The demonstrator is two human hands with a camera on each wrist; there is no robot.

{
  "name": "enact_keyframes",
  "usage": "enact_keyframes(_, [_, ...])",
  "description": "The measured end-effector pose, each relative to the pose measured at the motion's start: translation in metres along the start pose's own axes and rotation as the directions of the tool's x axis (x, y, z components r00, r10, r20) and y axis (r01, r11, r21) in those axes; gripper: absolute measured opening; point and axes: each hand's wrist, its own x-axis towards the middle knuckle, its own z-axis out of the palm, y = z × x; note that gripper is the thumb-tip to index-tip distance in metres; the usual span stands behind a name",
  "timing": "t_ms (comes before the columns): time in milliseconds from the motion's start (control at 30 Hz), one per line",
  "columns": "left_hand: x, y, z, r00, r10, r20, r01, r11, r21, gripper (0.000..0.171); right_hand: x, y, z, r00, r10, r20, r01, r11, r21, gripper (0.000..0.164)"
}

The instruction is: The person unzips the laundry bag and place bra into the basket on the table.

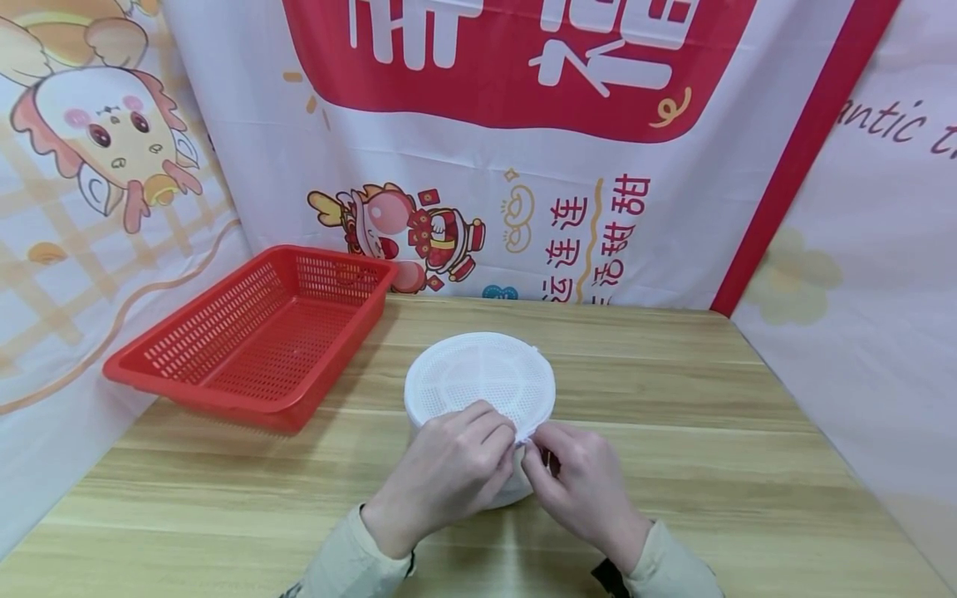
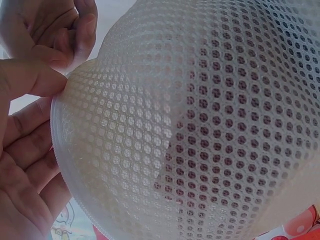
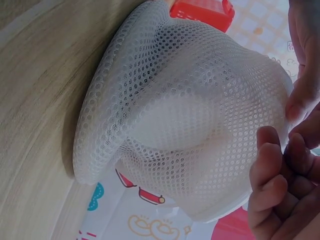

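A white round mesh laundry bag (image 1: 478,370) stands upright on the table, its flat mesh top facing up. My left hand (image 1: 458,457) pinches the near rim between thumb and fingers. Beside it, my right hand (image 1: 579,477) pinches the same rim, thumb and forefinger almost meeting the left hand's fingertips. Along that edge runs a white zipper (image 2: 65,150), seen close in the left wrist view. In the right wrist view the mesh side (image 3: 170,75) bulges and creases, and a paler round patch shows through it. The fingers hide the small piece they pinch.
A red slotted plastic basket (image 1: 336,357) stands at the back left of the wooden table (image 1: 673,399). Printed cloth hangings (image 1: 463,158) rise behind the table and on both sides.
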Motion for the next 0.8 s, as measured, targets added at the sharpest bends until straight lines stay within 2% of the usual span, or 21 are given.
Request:
enact_keyframes(200, [-0.0001, -0.0011, -0.0002, 1.0, 0.016, -0.014, -0.016, 1.0, 0.012, 0.004, 0.0009, -0.002, -0.0009, 0.999, 0.023, 0.048, -0.023, 1.0, -0.002, 0.025])
enact_keyframes(400, [0.0, -0.0007, -0.0003, 1.0, -0.001, -0.019, 0.001, 1.0, -0.001, 0.004, 0.0016, -0.002, -0.0006, 0.998, 0.027, 0.058, -0.027, 1.0, 0.004, 0.023])
enact_keyframes(633, [0.0, -0.0004, 0.0014, 0.999, -0.016, -0.033, 0.016, 1.0, 0.011, 0.005, 0.0019, -0.0009, 0.0014, 0.996, -0.082, 0.029, 0.081, 0.996, 0.047, 0.023])
enact_keyframes(800, [0.0004, 0.0007, 0.0011, 1.0, -0.013, -0.021, 0.013, 1.0, 0.008, 0.006, 0.0015, -0.0008, 0.0019, 0.996, -0.087, 0.012, 0.086, 0.995, 0.047, 0.023])
